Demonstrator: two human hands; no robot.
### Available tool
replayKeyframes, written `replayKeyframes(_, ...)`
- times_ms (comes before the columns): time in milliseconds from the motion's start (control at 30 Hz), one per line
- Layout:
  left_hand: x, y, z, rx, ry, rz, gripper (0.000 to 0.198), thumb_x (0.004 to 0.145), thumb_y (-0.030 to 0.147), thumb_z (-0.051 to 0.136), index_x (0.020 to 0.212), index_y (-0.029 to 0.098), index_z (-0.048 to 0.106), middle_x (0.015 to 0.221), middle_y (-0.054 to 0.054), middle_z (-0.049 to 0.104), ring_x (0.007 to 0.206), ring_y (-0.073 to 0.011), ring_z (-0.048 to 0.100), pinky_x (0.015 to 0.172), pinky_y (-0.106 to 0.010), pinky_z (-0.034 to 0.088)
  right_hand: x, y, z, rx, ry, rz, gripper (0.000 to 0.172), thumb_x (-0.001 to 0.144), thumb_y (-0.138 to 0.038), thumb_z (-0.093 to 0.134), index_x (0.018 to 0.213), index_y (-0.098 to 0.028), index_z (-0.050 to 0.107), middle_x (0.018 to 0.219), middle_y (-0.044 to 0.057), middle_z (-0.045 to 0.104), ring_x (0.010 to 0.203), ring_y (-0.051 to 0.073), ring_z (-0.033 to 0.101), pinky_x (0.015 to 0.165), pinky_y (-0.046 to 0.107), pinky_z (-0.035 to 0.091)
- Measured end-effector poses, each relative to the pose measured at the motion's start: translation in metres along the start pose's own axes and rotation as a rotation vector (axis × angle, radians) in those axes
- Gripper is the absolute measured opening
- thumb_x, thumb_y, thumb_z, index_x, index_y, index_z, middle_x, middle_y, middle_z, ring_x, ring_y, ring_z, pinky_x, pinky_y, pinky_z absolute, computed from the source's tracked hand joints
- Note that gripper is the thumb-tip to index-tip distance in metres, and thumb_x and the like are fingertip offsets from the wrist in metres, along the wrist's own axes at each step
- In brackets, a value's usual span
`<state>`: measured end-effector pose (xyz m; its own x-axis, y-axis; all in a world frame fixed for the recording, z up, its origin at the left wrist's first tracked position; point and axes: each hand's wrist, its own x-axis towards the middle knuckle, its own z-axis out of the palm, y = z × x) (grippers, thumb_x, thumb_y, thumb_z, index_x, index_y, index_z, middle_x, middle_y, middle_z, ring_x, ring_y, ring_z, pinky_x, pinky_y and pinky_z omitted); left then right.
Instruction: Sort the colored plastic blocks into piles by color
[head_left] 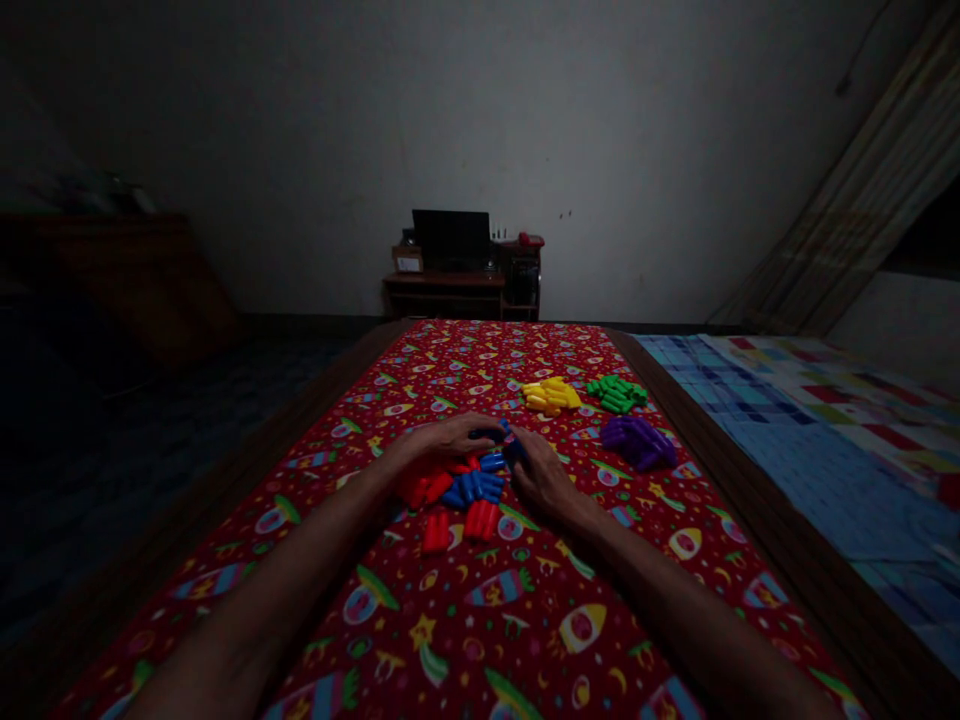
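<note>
Just beyond a mixed pile, my left hand (456, 435) and my right hand (541, 472) come close together. The fingers of my left hand curl around a dark blue piece (489, 433). Closed on another blue piece (513, 448), my right hand almost meets the left. Short, smooth blue tube-like pieces (472, 488) lie heaped below the hands. Red pieces of the same kind (481, 520) sit around them, some partly under my left wrist. In the dim light I cannot make out what exactly these pieces are.
Right of the hands lie a yellow pile (551, 396), a green pile (616, 393) and a purple pile (637, 443). All rest on a red patterned cloth (480, 630). A monitor (452, 238) on a desk stands against the far wall, and a blue checked bedspread (735, 430) is at right.
</note>
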<state>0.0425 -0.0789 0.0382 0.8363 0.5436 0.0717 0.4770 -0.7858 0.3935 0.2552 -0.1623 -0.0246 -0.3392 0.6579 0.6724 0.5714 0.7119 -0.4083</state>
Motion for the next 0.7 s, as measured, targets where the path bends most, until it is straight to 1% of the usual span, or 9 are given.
replayKeyframes(100, -0.023, 0.021, 0.003, 0.068, -0.032, 0.03, 0.036, 0.093, 0.039, 0.046, 0.115, 0.019, 0.066, 0.125, -0.011, 0.062, 0.115, -0.0232, 0.056, 0.1, -0.032, 0.04, 0.001, 0.003, 0.0, -0.019, 0.074, 0.117, 0.057, 0.083, -0.015, 0.042, 0.14, -0.018, 0.038, 0.132, 0.015, 0.053, 0.124, 0.026, 0.048, 0.104, 0.049, 0.04)
replayKeyframes(167, -0.038, 0.036, 0.006, 0.106, -0.02, 0.021, 0.034, 0.093, 0.037, 0.045, 0.114, 0.02, 0.067, 0.125, -0.011, 0.061, 0.116, -0.0234, 0.055, 0.102, -0.034, 0.039, 0.002, 0.006, -0.002, -0.049, 0.083, 0.185, 0.057, 0.081, -0.013, 0.042, 0.137, -0.017, 0.042, 0.132, 0.015, 0.053, 0.124, 0.026, 0.048, 0.103, 0.048, 0.04)
replayKeyframes(267, -0.058, 0.053, 0.007, 0.106, 0.035, -0.014, 0.035, 0.095, 0.037, 0.042, 0.113, 0.021, 0.067, 0.122, -0.01, 0.063, 0.116, -0.0227, 0.054, 0.104, -0.035, 0.038, 0.001, 0.013, -0.009, -0.107, 0.015, 0.231, 0.051, 0.08, -0.012, 0.043, 0.13, -0.014, 0.05, 0.129, 0.017, 0.056, 0.12, 0.028, 0.051, 0.101, 0.048, 0.041)
replayKeyframes(333, -0.068, 0.057, 0.007, 0.06, 0.094, -0.054, 0.035, 0.095, 0.037, 0.041, 0.111, 0.023, 0.069, 0.123, -0.008, 0.063, 0.117, -0.0222, 0.055, 0.103, -0.035, 0.04, 0.001, 0.016, -0.016, -0.176, -0.029, 0.257, 0.048, 0.081, -0.012, 0.044, 0.127, -0.014, 0.053, 0.126, 0.018, 0.058, 0.117, 0.029, 0.053, 0.099, 0.051, 0.04)
replayKeyframes(400, -0.076, 0.054, 0.007, -0.001, 0.165, -0.092, 0.036, 0.094, 0.038, 0.04, 0.108, 0.024, 0.07, 0.124, -0.007, 0.063, 0.117, -0.0215, 0.055, 0.101, -0.033, 0.043, 0.0, 0.017, -0.024, -0.256, -0.04, 0.282, 0.046, 0.082, -0.013, 0.044, 0.127, -0.014, 0.053, 0.126, 0.02, 0.056, 0.117, 0.032, 0.051, 0.099, 0.056, 0.037)
replayKeyframes(467, -0.082, 0.045, 0.007, -0.03, 0.278, -0.133, 0.037, 0.093, 0.039, 0.04, 0.105, 0.023, 0.071, 0.123, -0.007, 0.064, 0.117, -0.022, 0.056, 0.101, -0.035, 0.044, 0.0, 0.013, -0.029, -0.292, -0.035, 0.267, 0.046, 0.084, -0.014, 0.045, 0.129, -0.014, 0.052, 0.131, 0.022, 0.051, 0.122, 0.035, 0.046, 0.1, 0.059, 0.035)
replayKeyframes(600, -0.09, 0.019, 0.014, 0.023, 0.548, -0.322, 0.042, 0.09, 0.04, 0.038, 0.106, 0.019, 0.07, 0.121, -0.011, 0.065, 0.115, -0.0247, 0.057, 0.103, -0.043, 0.043, 0.005, -0.012, -0.026, -0.174, -0.099, 0.066, 0.049, 0.088, -0.017, 0.044, 0.136, -0.016, 0.043, 0.141, 0.02, 0.043, 0.131, 0.03, 0.039, 0.103, 0.051, 0.038)
replayKeyframes(633, -0.091, 0.013, 0.017, 0.034, 0.569, -0.371, 0.044, 0.09, 0.042, 0.037, 0.109, 0.017, 0.069, 0.122, -0.012, 0.064, 0.116, -0.0254, 0.057, 0.103, -0.044, 0.043, 0.008, -0.02, -0.023, -0.138, -0.138, 0.011, 0.049, 0.089, -0.017, 0.043, 0.138, -0.017, 0.04, 0.142, 0.019, 0.042, 0.131, 0.028, 0.04, 0.103, 0.049, 0.04)
replayKeyframes(700, -0.093, 0.002, 0.024, 0.033, 0.55, -0.425, 0.049, 0.09, 0.045, 0.035, 0.114, 0.016, 0.066, 0.124, -0.013, 0.063, 0.117, -0.0261, 0.057, 0.103, -0.044, 0.043, 0.013, -0.036, -0.016, -0.08, -0.239, -0.085, 0.05, 0.091, -0.017, 0.042, 0.14, -0.019, 0.038, 0.141, 0.017, 0.044, 0.129, 0.025, 0.043, 0.101, 0.044, 0.042)
